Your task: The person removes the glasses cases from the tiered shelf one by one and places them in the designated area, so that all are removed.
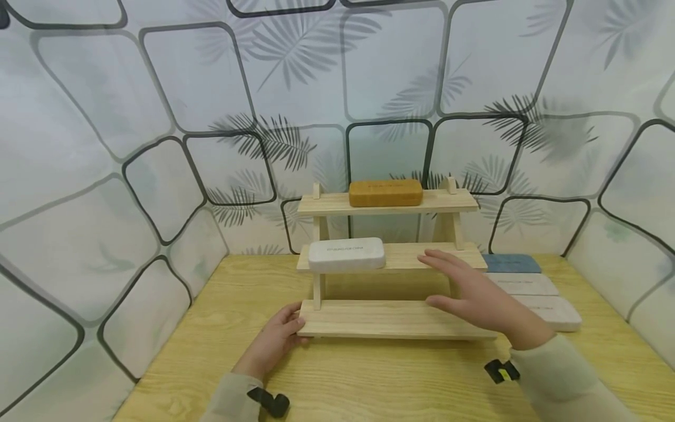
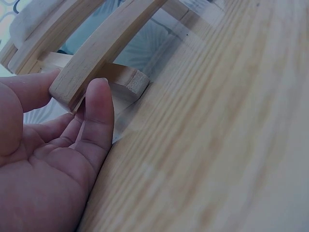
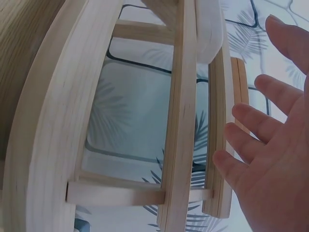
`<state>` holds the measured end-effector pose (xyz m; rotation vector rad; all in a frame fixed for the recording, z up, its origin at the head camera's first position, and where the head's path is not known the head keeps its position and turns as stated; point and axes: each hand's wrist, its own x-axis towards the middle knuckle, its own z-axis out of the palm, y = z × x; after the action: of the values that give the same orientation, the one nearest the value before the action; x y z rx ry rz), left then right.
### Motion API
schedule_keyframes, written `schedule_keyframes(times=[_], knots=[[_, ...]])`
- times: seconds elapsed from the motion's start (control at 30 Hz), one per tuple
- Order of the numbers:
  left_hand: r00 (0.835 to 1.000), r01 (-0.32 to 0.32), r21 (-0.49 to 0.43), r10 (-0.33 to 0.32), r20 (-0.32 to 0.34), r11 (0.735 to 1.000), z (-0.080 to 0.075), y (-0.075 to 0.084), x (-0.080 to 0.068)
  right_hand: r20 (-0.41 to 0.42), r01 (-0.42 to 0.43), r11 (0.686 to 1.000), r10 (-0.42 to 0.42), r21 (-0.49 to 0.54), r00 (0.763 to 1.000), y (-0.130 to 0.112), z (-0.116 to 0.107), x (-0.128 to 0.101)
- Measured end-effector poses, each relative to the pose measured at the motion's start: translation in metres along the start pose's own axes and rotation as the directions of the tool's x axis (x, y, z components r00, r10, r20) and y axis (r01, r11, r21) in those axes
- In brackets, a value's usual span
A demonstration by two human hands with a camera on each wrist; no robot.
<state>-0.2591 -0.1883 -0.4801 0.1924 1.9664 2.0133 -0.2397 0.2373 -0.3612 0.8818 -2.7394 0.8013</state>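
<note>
1. Pine three-tier rack (image 1: 390, 319) stands mid-surface, lowest shelf nearest, steps rising toward the far wall.
2. Left hand (image 1: 276, 340) is at the near-left corner of the lowest shelf; fingers (image 2: 99, 113) straight, tips touching the shelf end, thumb on the other side of the board edge. Not wrapped round it.
3. Right hand (image 1: 477, 296) is spread flat, fingers (image 3: 251, 125) apart and straight, hovering at the right end of the rack between middle and lowest shelves. Holds nothing; contact with the rack not clear in any view.
4. White case (image 1: 346, 255) lies on the left half of the middle shelf, long side facing near.
5. Tan case (image 1: 385, 193) lies centred on the top shelf.
6. Three more cases lie on the wooden surface (image 1: 211, 328) right of the rack, in a row from far to near: blue case (image 1: 511, 263), then beige case (image 1: 524, 283), then pale case (image 1: 554, 310). Neighbours look to be touching; right hand partly covers the near ones.
7. Black wrist straps (image 1: 269, 402) show on both sleeves.
8. Leaf-print panels (image 1: 200, 82) wall in the surface at left, far and right.
</note>
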Motion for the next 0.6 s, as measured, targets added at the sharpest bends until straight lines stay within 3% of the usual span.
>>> schedule_keyframes(times=[0.6], knots=[[1.0, -0.005, 0.023, 0.005, -0.015, 1.0, 0.0, -0.001, 0.001, 0.027, 0.01, 0.998, -0.012, 0.069, 1.0, -0.014, 0.016, 0.023]])
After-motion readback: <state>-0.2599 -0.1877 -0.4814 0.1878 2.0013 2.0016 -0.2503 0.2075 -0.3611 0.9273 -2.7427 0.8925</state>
